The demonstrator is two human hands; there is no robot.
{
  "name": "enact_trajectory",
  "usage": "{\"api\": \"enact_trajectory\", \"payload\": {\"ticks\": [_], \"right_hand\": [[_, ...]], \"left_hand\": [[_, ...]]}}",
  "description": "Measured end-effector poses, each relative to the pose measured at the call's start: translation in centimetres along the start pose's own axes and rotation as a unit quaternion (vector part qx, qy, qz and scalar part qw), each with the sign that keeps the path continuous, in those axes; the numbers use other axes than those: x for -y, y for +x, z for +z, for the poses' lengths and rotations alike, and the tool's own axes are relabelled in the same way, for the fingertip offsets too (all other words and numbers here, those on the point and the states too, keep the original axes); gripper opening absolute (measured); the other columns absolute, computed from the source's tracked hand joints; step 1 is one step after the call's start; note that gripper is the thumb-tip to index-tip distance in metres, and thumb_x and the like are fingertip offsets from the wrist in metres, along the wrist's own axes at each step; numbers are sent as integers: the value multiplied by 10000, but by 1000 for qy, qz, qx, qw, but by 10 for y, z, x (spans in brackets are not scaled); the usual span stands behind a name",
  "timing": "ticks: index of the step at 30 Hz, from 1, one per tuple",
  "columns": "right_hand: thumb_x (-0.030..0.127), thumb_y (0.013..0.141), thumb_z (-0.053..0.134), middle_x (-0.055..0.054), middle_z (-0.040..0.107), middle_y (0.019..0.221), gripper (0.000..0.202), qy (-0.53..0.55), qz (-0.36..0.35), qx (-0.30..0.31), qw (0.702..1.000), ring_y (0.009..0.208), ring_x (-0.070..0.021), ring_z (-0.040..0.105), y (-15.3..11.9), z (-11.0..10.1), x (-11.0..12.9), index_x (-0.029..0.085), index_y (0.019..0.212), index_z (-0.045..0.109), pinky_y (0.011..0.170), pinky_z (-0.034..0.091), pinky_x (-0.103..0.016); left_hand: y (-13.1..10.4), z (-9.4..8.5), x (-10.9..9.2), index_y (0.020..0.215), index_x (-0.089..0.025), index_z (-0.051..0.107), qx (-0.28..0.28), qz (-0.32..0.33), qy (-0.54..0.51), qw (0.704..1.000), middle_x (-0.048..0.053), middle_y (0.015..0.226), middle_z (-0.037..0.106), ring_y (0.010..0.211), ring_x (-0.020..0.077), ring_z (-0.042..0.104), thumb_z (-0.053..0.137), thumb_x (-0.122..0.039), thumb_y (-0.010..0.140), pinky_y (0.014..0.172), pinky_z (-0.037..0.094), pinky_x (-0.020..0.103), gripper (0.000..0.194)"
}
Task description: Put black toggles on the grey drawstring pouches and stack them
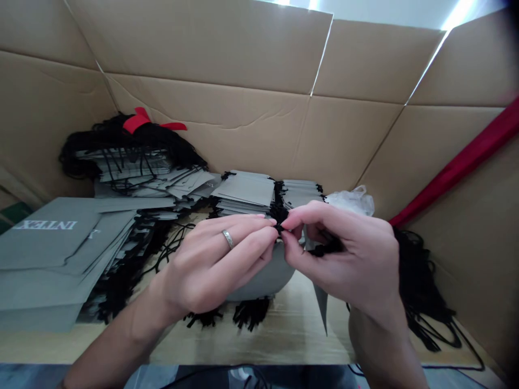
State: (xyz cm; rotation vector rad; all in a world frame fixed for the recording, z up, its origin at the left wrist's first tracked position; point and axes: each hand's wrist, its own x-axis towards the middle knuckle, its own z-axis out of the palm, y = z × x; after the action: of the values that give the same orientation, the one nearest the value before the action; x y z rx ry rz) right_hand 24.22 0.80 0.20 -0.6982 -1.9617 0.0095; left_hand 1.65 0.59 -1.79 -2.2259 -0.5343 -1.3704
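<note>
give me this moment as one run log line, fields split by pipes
left hand: pinching black cord | right hand: pinching same cord | gray card: below hands | gray card stacks: behind

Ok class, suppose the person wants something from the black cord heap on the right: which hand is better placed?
Probably the right hand: it is nearer the black cord heap, while the left hand is farther off. Both hands pinch a small black piece, so neither is free.

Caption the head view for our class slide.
Left hand and right hand pinch black cord near grey stacks.
</note>
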Motion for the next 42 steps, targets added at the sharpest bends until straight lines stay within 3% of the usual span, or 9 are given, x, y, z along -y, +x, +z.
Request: {"api": "enact_trajectory", "payload": {"ticks": [3,7,14,21,27,31,36,40,42], "right_hand": [[75,984,702,29,779,885,199,-35,-32,-7,999,771,-133,740,0,1,1,268,1033,688,772,641,-275],[82,979,705,14,781,884,207,-65,-39,-19,997,723,-153,719,-1,4,1,283,1026,690,725,632,-307],[70,874,754,37,759,858,267,19,-3,-12,1000,635,-135,631,-2,3,-5,304,992,701,573,563,-299],[34,821,775,28,764,854,257,145,55,-8,988,639,-116,612,0,3,-6,254,951,750,531,510,-261],[54,940,696,17,777,890,222,-8,-6,16,1000,732,-133,697,3,-1,-3,260,1017,713,713,629,-281],[45,930,682,15,773,877,217,-34,-20,14,999,747,-139,725,4,-1,-4,255,986,687,729,634,-272],[56,844,752,57,711,801,224,79,63,10,995,627,-99,633,2,0,-7,260,932,721,583,547,-233],[51,836,761,64,703,787,214,107,90,-7,990,619,-84,624,3,2,-6,247,917,729,555,519,-214],[52,830,768,59,713,791,216,80,93,-27,992,631,-91,632,3,3,-4,244,923,734,568,531,-224]], "left_hand": [[-1,4,-1,1104,-117,769,-8,-3,10,1000,87,1046,886,998,192,871,843,-66,952,1044,731,275,176],[5,7,1,1021,-212,741,-22,-39,-19,999,-6,922,874,783,153,850,823,-82,929,764,740,225,179],[10,12,4,914,-248,777,-53,-148,-163,974,-49,800,845,587,100,746,813,-103,832,528,602,199,171],[10,18,10,885,-220,789,-62,-194,-326,923,-13,797,844,626,135,779,801,-37,773,561,644,217,215],[7,14,11,995,-247,763,-35,-99,-107,989,-32,891,869,718,134,833,832,-87,867,664,675,195,216],[6,16,8,1025,-236,750,-41,-52,-69,995,-16,936,881,759,152,854,813,-60,886,714,713,217,233],[8,19,9,935,-230,799,-62,-157,-218,961,-18,857,868,677,140,815,823,-68,824,585,651,204,199],[9,23,13,924,-182,811,-61,-220,-330,916,17,855,860,714,141,809,797,-9,805,668,688,224,210],[10,24,12,940,-177,812,-51,-241,-323,914,31,881,860,760,152,813,827,-34,820,727,703,256,187]]}}
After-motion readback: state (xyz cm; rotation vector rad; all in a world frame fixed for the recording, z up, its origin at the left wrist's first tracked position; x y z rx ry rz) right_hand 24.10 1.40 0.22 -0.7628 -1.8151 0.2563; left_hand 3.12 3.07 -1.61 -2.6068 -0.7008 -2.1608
